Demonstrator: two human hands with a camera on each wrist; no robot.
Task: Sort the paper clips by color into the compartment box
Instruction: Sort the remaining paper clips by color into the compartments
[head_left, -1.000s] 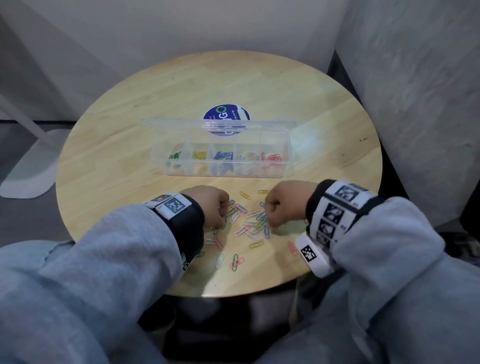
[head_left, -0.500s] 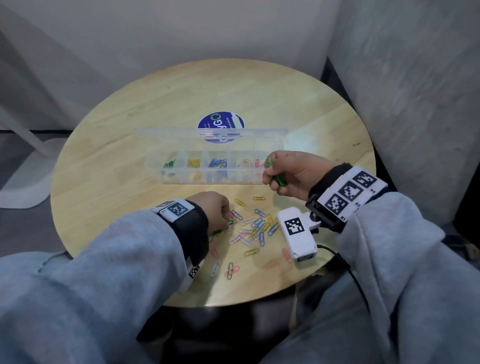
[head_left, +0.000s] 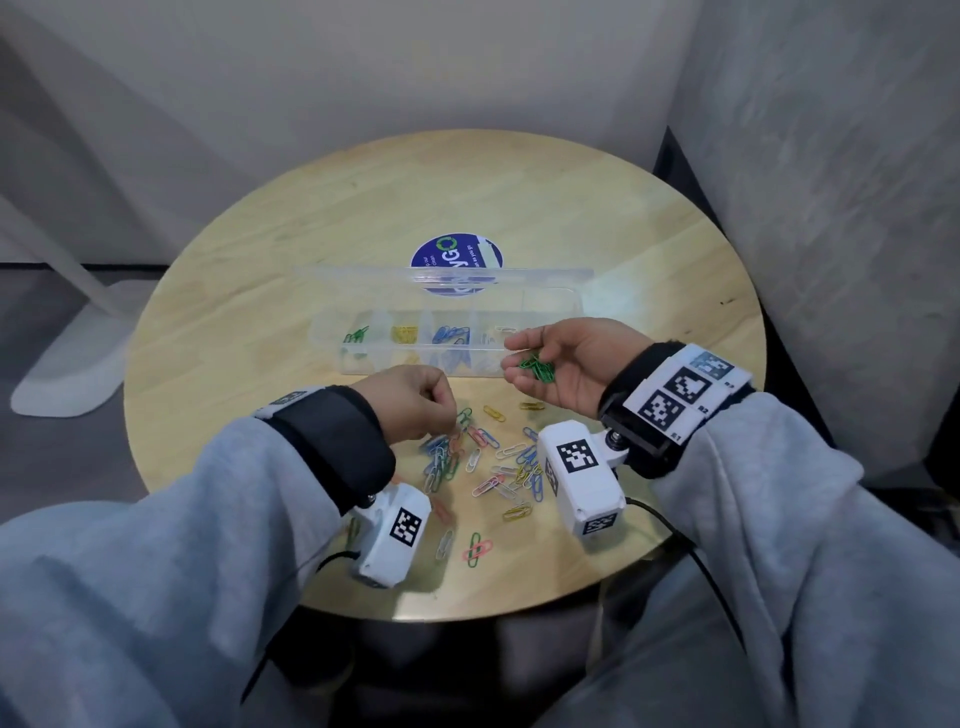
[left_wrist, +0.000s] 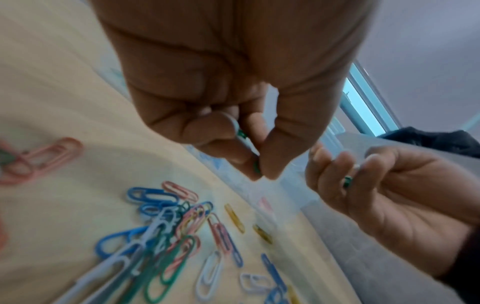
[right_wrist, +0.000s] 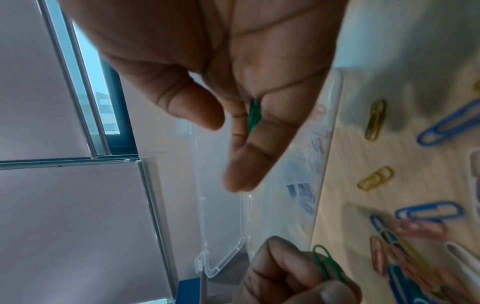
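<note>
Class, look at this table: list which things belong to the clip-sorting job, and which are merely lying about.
Belong to the job:
green clips in the right hand
green clip pinched by the left hand
loose clips
compartment box

Lying about:
blue sticker
table

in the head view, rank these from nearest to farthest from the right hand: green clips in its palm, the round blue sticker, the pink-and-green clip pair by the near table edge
1. Green clips: lying in the right hand's own upturned palm.
2. Round blue sticker: beyond the box, up and left.
3. Pink-and-green clip pair: near table edge, below and left.
</note>
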